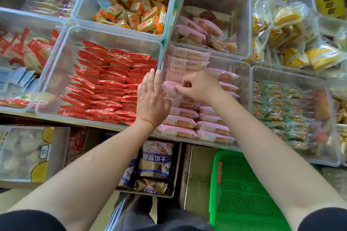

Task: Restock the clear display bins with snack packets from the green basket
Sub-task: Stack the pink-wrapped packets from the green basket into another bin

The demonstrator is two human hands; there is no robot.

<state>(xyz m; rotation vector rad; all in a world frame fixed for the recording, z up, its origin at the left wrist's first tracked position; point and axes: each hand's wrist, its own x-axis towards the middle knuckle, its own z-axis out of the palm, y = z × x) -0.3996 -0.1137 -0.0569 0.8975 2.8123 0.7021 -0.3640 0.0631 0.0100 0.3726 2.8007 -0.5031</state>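
Observation:
Rows of pink snack packets [185, 112] fill a clear display bin [244, 84] at the middle of the shelf. My right hand [199, 85] is inside that bin and pinches one pink packet [170, 88] near its left wall. My left hand [151, 99] is flat, fingers straight, pressed against the left side of the bin beside that packet. The green basket [242, 199] stands below the shelf at the lower right; its mesh floor shows and I see no packets in it.
A bin of red packets [105, 84] sits left of the pink one, an orange-packet bin [131, 11] behind it, a green-packet bin [285, 107] at the right. Cardboard boxes with blue biscuit bags [153, 163] stand on the floor beside the basket.

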